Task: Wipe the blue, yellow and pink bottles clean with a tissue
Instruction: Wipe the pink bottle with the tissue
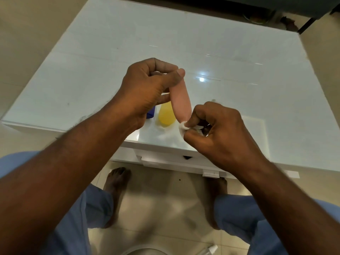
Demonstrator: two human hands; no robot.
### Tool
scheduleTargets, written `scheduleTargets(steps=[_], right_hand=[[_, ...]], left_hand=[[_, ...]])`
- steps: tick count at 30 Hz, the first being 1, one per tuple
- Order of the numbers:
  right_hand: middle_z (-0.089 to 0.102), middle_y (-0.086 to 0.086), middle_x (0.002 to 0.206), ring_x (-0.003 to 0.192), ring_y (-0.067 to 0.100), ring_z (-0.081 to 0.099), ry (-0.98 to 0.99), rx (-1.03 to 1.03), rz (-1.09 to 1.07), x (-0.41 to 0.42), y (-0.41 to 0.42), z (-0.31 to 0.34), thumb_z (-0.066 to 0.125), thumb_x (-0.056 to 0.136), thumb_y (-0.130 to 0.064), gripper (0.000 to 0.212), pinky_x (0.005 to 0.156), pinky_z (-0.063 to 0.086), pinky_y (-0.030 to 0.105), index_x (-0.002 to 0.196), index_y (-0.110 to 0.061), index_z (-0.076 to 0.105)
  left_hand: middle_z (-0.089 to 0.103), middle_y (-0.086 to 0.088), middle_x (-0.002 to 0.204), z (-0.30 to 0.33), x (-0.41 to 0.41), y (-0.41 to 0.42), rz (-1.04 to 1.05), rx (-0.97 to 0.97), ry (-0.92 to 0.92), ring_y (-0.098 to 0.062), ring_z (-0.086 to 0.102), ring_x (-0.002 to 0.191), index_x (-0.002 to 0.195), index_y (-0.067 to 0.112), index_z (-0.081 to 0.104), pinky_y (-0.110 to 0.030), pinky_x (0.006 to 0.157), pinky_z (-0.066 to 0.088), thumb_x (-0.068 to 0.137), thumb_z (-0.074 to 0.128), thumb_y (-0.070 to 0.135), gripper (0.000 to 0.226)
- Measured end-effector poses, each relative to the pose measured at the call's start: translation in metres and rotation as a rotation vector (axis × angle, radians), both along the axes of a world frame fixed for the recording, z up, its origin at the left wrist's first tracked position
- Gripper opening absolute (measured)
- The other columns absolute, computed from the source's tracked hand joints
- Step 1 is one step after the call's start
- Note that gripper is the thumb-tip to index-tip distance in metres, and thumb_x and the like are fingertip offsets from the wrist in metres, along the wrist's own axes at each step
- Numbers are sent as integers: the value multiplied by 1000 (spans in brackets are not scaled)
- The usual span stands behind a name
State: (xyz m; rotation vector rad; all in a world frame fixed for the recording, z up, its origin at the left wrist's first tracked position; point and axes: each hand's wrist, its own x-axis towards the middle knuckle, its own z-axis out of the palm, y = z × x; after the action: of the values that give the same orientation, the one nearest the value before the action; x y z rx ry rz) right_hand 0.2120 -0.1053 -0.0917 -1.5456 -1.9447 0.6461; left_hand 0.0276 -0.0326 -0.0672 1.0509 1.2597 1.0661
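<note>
Over the shiny white glass bench (110,57), the left hand (145,92) grips the long pink plastic bottle (179,100) by its top so it hangs down, and the right hand (219,126) pinches a small white tissue wad (182,127) against its low end.

White glass-topped table (110,57). Yellow bottle (166,114) standing near front edge, just beyond right hand (217,129). Blue bottle (151,113) beside it, mostly hidden under left hand (147,89).

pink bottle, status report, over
Left hand holds pink bottle off the table. Right hand pinches tissue at its lower end. Nothing in the way.
</note>
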Motion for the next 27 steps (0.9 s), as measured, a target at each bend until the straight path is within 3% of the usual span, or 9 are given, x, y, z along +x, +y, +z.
scheduleTargets(steps=[4, 10, 15, 17, 20, 24, 27], right_hand=[[69, -10, 82, 78, 9, 66, 107, 63, -52, 1, 0, 3, 86, 89, -23, 15, 65, 52, 21, 83, -23, 72], [77, 0, 92, 85, 16, 73, 304, 168, -194, 5, 9, 13, 77, 95, -12, 4, 72, 62, 33, 98, -11, 76], [74, -8, 94, 86, 8, 68, 296, 94, -191, 0, 7, 12, 77, 97, -15, 5, 71, 51, 14, 100, -19, 76], [73, -12, 96, 89, 7, 69, 297, 57, -194, 0, 8, 13, 77, 99, -20, 6, 71, 51, 13, 102, -24, 73], [72, -14, 108, 101, 9, 70, 312, 26, -149, 0, 7, 15, 81, 96, -28, 19, 76, 59, 18, 113, -27, 70], [61, -13, 128, 113, -2, 61, 117, 79, 9, -1, 6, 12, 91, 85, -38, 60, 82, 57, 8, 135, -25, 61], [60, -12, 127, 110, -6, 61, 103, 118, 13, -1, 5, 7, 92, 86, -30, 62, 81, 55, 5, 138, -20, 61]], left_hand=[[77, -1, 105, 3, 0, 1, 24, -15, -40, -15, 78, 89, 102, 17, 72, -30, 72, 64, 90, 77, 22, 15], [80, -1, 88, 2, 5, -6, -39, -42, -79, -15, 79, 78, 105, 9, 72, -25, 66, 62, 90, 76, 19, 18], [80, -6, 92, -1, 10, -9, -75, -62, -122, -20, 80, 84, 104, 8, 73, -32, 73, 64, 89, 77, 18, 19], [81, -6, 91, -1, 9, -9, -63, -74, -147, -20, 80, 83, 104, 8, 73, -32, 72, 64, 89, 78, 18, 19], [82, -3, 87, 0, 8, -8, -24, -90, -159, -19, 80, 80, 101, 10, 73, -30, 69, 63, 89, 78, 19, 16], [81, -3, 88, -2, 5, -5, 37, -110, -151, -17, 79, 78, 96, 13, 74, -29, 67, 63, 89, 78, 21, 12], [80, -6, 100, -5, 4, -2, 41, -115, -147, -22, 79, 88, 102, 13, 74, -36, 75, 65, 91, 76, 26, 17]])
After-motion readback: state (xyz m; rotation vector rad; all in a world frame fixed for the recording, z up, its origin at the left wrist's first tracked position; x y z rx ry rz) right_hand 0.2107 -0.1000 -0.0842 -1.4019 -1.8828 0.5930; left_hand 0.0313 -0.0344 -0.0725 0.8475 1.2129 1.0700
